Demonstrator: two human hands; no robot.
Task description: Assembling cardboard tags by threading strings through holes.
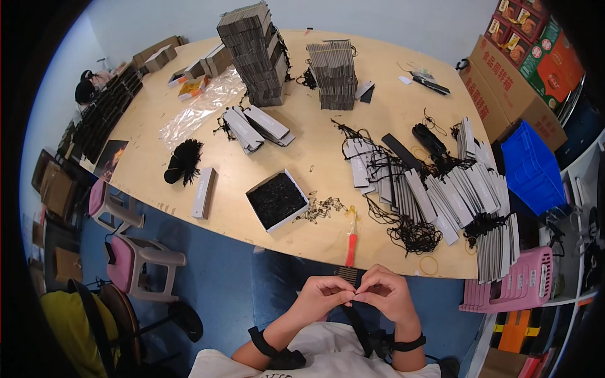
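My left hand (322, 297) and my right hand (387, 293) meet just off the table's near edge, thumbs and fingertips pinched together. Whatever lies between the fingertips is too small to make out. Just beyond them shows a striped brown bundle (346, 274), partly hidden. On the table ahead of the fingers lies a red-handled tool (351, 249) with a thin clear shaft. Left of it, small wire clips (322, 209) are scattered beside a white box (255, 203) filled with small black pieces. Grey tags with black cords (409, 189) spread over the table's right side.
Tall stacks of grey tags (255, 60) and a shorter stack (333, 75) stand at the back. A black cord bundle (183, 162) lies left. A blue crate (532, 167) and cardboard boxes (504, 94) flank the right edge; pink stools (129, 264) stand at left.
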